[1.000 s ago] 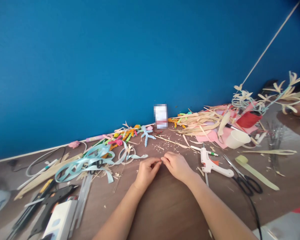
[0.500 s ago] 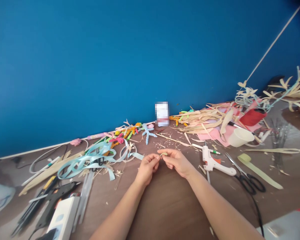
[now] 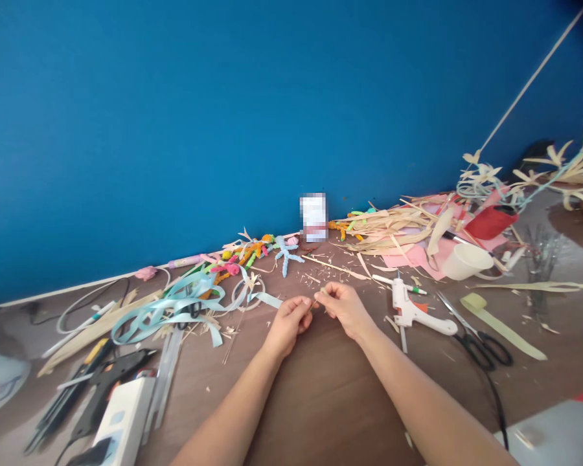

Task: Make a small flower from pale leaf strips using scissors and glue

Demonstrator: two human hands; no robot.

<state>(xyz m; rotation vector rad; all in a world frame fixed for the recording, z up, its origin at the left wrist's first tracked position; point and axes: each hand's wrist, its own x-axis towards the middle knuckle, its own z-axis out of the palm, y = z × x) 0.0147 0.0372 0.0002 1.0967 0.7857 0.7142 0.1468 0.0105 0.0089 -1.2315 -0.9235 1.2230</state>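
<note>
Near the middle of the table my left hand [image 3: 289,323] is closed in a pinch, thumb against the forefinger. A thin stem-like piece [image 3: 314,303] runs from its fingertips toward my right hand [image 3: 344,309], which is also pinched closed around the other end. A small pale green bit shows at the right fingertips; most of it is hidden by the fingers. Light blue ribbon [image 3: 272,299] ends just left of my left hand. A white glue gun [image 3: 408,310] lies to the right of my right hand, with black-handled scissors [image 3: 483,346] and a pale green strip [image 3: 508,329] beyond it.
Dried strips [image 3: 388,230] and pink sheets lie along the blue wall beside a white cup [image 3: 466,262]. Colourful fuzzy pieces [image 3: 243,255] are heaped left of centre. A black glue gun [image 3: 107,385] and a white power strip [image 3: 126,414] occupy the front left.
My right hand's fingers have curled in from a more stretched pose, covering most of the pale green bit. My left hand has hardly moved.
</note>
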